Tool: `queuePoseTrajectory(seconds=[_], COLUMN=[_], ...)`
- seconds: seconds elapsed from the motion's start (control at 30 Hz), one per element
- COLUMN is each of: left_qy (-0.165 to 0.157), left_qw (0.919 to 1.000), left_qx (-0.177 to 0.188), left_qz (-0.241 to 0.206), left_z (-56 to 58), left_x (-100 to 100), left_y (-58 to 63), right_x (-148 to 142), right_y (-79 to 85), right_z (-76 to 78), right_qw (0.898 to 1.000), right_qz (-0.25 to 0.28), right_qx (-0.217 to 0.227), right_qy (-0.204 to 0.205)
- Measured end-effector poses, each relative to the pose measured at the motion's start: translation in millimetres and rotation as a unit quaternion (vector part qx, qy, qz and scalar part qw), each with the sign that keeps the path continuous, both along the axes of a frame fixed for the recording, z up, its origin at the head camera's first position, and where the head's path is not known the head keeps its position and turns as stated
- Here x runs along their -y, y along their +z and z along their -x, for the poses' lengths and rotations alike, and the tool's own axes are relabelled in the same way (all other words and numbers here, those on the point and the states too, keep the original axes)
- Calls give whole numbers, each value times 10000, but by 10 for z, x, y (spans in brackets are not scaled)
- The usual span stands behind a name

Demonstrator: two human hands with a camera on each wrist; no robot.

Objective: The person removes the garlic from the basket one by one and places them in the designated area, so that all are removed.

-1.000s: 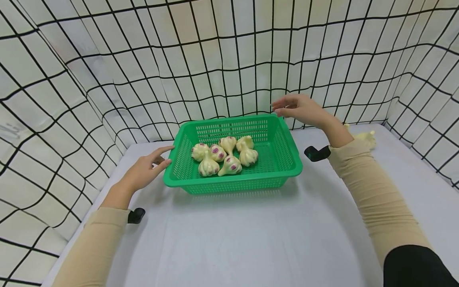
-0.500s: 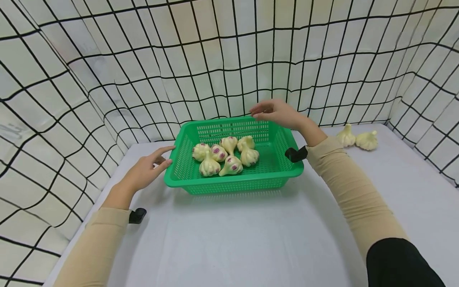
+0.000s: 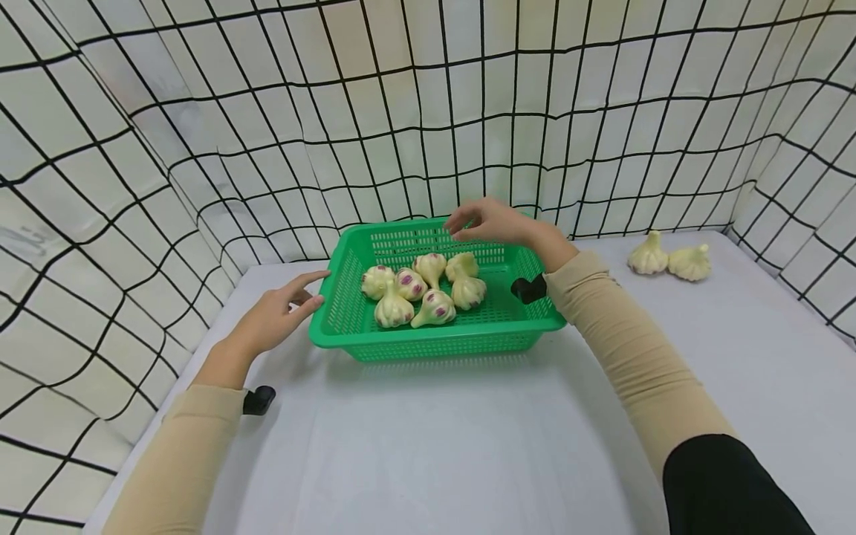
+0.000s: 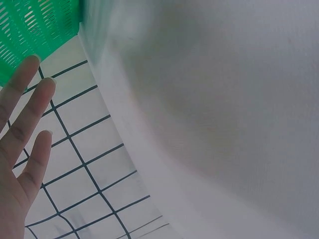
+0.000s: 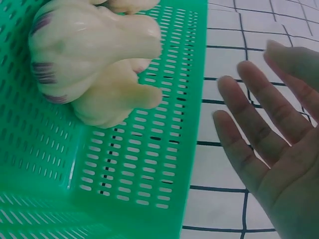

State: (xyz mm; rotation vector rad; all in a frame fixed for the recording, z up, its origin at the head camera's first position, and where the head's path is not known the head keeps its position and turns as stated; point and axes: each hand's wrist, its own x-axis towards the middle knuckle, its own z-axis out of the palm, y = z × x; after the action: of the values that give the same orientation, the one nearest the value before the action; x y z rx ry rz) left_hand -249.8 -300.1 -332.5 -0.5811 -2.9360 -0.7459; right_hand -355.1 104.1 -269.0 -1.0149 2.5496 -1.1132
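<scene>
A green plastic basket (image 3: 441, 342) with slotted walls stands on the white table, holding several garlic bulbs (image 3: 393, 308), some marked with purple. My left hand (image 3: 270, 318) is at its left rim, fingers extended and fingertips touching or very near it; the left wrist view shows nothing in the palm. Over the basket's back right part hovers my right hand (image 3: 496, 223), its fingers loosely bent. In the right wrist view that hand (image 5: 279, 144) holds nothing and is apart from the bulbs (image 5: 89, 45). My right wrist hides part of the basket's right side.
Two more garlic bulbs, a left one (image 3: 648, 255) and a right one (image 3: 690, 263), lie side by side on the white table (image 3: 428, 446) at the back right. A black net (image 3: 414, 134) over white walls encloses the back and sides.
My right hand has moved left from above the basket's back right corner to over its inside, and a little lower. The two bulbs at the right came into full view. My left hand stays put.
</scene>
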Motion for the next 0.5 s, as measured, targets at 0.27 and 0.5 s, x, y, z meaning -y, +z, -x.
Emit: queuePoseTrajectory(seconds=[0.27,0.5], left_qy=[-3,-8], left_qw=[10000,10000], left_qx=[37,15], left_qz=[-6,0], left_z=[9,7], left_x=[-9,-9], left_y=[2,5], right_x=[14,45], right_y=[-41,-43], right_z=[16,29], right_qw=[9922,9789], right_qz=[-1250,-1960], right_qx=[11,578], right_qy=[15,93])
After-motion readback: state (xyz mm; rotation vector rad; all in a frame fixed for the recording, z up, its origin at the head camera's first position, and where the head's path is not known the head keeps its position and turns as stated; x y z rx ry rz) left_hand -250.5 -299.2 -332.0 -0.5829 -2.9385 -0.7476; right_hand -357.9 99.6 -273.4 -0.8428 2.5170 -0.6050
